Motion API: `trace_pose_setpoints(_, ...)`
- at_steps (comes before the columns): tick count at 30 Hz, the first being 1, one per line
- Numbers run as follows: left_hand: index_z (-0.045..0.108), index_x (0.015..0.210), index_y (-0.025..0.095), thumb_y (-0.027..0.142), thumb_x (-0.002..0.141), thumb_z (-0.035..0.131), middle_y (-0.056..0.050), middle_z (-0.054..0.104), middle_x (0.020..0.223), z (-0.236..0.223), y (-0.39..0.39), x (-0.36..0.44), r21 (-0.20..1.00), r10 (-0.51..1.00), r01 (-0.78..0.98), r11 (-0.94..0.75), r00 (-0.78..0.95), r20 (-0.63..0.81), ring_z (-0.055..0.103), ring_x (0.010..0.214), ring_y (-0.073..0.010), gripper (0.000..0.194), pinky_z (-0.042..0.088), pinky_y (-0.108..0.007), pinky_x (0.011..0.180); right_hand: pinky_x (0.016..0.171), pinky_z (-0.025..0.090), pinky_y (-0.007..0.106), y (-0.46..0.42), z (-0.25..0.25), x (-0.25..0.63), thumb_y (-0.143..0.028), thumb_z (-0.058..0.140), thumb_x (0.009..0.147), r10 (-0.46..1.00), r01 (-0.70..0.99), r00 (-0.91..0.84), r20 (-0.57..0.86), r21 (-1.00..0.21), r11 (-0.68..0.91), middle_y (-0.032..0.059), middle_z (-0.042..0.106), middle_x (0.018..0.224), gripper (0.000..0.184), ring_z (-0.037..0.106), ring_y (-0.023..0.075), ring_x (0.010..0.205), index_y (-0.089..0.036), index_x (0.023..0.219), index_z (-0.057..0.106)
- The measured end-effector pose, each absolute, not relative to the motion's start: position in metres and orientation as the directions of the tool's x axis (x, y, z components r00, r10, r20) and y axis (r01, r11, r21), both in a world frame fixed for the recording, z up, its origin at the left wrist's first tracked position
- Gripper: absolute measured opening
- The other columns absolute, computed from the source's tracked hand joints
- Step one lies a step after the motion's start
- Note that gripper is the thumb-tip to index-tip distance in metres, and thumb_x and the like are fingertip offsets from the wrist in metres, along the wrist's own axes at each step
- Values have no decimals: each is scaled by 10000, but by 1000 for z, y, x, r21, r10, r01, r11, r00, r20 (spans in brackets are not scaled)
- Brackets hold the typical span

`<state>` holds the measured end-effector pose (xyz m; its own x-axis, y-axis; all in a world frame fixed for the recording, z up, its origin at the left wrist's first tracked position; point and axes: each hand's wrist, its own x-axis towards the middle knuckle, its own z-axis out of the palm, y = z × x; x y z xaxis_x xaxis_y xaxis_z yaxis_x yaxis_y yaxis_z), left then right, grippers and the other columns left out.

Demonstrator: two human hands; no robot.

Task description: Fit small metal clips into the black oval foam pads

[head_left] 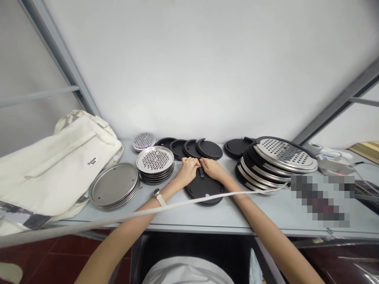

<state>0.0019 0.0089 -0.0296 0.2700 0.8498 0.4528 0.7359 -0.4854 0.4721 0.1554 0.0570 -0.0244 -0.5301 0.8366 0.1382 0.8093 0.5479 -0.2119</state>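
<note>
A round black plastic disc lies flat on the grey table in front of me. My left hand and my right hand both rest on its far edge, fingers curled and pressed down, fingertips almost touching each other. A small black tab stands up from the disc between my hands. My left wrist carries a watch. Whether anything small sits under my fingers is hidden.
Left of the disc stand a stack of perforated metal grater discs, a stack of plain metal discs and a white cloth bag. More black discs line the back. A tall mixed stack stands right. A white cable crosses my arms.
</note>
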Motion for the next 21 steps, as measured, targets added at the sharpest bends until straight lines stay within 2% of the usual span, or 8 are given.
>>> trace_pose_setpoints(21,517,880,198,115,892,438,-9,624,912,-23,3,6,447,857,773,-449,232,460,538,928,-177,115,283,-355,865,652,359,219,54,-23,158,-254,328,982,827,769,-488,278,-312,559,77,689,807,344,618,152,713,-160,798,602)
